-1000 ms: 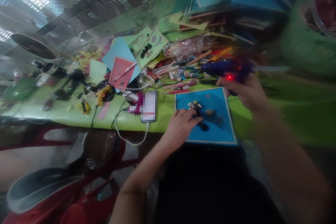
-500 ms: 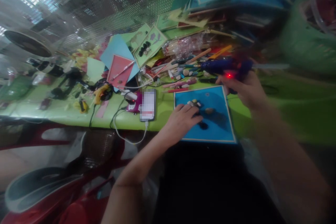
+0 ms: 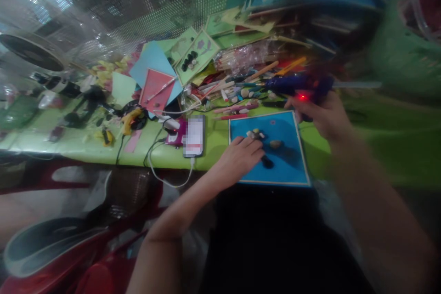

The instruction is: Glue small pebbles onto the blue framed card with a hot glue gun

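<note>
The near edge of the green desk [image 3: 216,134] runs along the near side of the blue board [image 3: 289,172], with desktop showing to its left and right; your left hand [image 3: 243,158] rests over the board's left half, fingers close together, and whether they pinch anything cannot be told; 1 black piece [image 3: 267,162] lies just beside the fingertips, 1 brownish stone [image 3: 275,144] to their right, small stones [image 3: 255,132] just beyond; your right hand [image 3: 325,112] wraps the dark blue glue gun [image 3: 285,84] near the board's far right corner; farther back, clear plastic [image 3: 243,60] wraps pale sticks; a green bucket [image 3: 389,62] holds something dark red, too blurred to name.
</note>
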`<action>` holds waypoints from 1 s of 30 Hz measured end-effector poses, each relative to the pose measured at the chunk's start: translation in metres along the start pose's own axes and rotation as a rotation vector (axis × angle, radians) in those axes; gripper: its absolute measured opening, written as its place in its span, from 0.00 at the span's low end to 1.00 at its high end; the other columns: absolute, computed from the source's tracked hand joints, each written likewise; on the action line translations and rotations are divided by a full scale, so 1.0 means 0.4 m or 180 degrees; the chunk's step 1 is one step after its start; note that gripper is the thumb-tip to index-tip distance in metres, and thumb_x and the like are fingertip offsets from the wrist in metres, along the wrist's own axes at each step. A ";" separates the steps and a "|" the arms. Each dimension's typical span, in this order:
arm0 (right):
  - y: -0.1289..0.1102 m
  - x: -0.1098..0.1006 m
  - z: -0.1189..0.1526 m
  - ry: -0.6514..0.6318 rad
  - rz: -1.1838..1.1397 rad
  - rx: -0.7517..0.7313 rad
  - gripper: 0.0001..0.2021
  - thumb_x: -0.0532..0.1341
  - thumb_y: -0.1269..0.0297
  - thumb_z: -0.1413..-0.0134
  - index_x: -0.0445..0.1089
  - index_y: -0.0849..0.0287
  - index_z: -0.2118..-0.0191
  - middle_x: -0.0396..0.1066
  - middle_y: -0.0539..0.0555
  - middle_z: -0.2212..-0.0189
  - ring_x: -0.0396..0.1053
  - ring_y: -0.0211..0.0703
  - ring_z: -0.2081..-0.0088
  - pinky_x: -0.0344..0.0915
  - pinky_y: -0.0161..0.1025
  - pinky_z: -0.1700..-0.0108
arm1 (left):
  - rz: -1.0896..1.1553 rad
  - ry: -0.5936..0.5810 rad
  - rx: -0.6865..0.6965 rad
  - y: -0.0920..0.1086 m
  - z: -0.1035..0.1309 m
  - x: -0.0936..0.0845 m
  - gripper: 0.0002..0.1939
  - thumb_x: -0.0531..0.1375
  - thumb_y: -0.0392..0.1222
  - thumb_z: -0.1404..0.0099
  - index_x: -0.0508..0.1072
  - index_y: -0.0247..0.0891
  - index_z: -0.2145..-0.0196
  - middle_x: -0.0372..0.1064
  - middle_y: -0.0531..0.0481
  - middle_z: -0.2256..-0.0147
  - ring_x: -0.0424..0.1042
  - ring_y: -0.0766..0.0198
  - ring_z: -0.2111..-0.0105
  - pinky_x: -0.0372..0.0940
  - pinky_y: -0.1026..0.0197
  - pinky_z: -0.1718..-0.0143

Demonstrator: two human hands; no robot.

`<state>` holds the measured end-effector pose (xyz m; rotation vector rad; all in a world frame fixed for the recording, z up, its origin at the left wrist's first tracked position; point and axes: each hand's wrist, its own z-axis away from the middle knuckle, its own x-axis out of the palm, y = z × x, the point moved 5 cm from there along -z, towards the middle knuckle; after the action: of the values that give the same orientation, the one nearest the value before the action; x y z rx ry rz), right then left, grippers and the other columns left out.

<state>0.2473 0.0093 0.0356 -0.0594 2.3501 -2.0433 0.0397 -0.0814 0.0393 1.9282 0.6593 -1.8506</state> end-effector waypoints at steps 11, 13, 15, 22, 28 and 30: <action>0.004 -0.003 0.000 0.0056 -0.0030 0.0052 0.18 0.75 0.47 0.53 0.75 0.57 0.74 0.72 0.49 0.78 0.63 0.35 0.79 0.57 0.38 0.75 | 0.1583 0.0608 -0.0929 -0.043 0.023 -0.002 0.12 0.56 0.42 0.24 0.78 0.39 0.51 0.79 0.45 0.52 0.75 0.57 0.52 0.65 0.53 0.50; 0.000 -0.003 0.003 0.0025 -0.0148 0.0023 0.16 0.75 0.49 0.53 0.76 0.56 0.72 0.74 0.49 0.75 0.63 0.35 0.79 0.57 0.38 0.76 | 0.2720 0.1011 -0.1502 -0.080 0.028 0.007 0.12 0.58 0.45 0.25 0.79 0.39 0.52 0.80 0.46 0.55 0.77 0.58 0.55 0.68 0.55 0.52; -0.003 -0.004 0.006 -0.0007 -0.0230 -0.0062 0.13 0.74 0.52 0.50 0.78 0.56 0.69 0.76 0.50 0.72 0.64 0.35 0.79 0.57 0.39 0.75 | 0.3886 0.1366 -0.2065 -0.118 0.022 0.035 0.14 0.61 0.49 0.29 0.79 0.38 0.52 0.80 0.46 0.59 0.78 0.60 0.61 0.70 0.57 0.57; 0.004 0.002 0.009 -0.0146 -0.0048 0.0084 0.12 0.71 0.49 0.49 0.80 0.52 0.70 0.72 0.51 0.78 0.64 0.42 0.79 0.60 0.44 0.74 | 0.5878 0.2157 -0.2496 -0.216 -0.065 0.110 0.22 0.71 0.49 0.41 0.81 0.38 0.51 0.81 0.45 0.59 0.77 0.64 0.63 0.68 0.62 0.59; 0.020 0.016 0.011 -0.0320 0.0164 0.0211 0.14 0.72 0.45 0.51 0.80 0.50 0.69 0.73 0.50 0.78 0.65 0.42 0.78 0.63 0.41 0.75 | 0.6243 0.2360 -0.2362 -0.242 -0.089 0.138 0.25 0.75 0.45 0.49 0.82 0.36 0.53 0.81 0.45 0.59 0.77 0.62 0.61 0.68 0.60 0.56; 0.032 0.016 0.010 -0.0328 0.0259 0.0273 0.17 0.73 0.42 0.53 0.79 0.52 0.70 0.74 0.50 0.77 0.65 0.39 0.78 0.63 0.39 0.75 | 0.6213 0.2410 -0.2233 -0.244 -0.089 0.141 0.24 0.75 0.45 0.47 0.82 0.36 0.53 0.81 0.45 0.59 0.76 0.62 0.62 0.68 0.60 0.56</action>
<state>0.2408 0.0066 0.0224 -0.0645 2.1661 -2.0484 0.0134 0.0225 -0.0108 1.4132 -0.4194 0.2925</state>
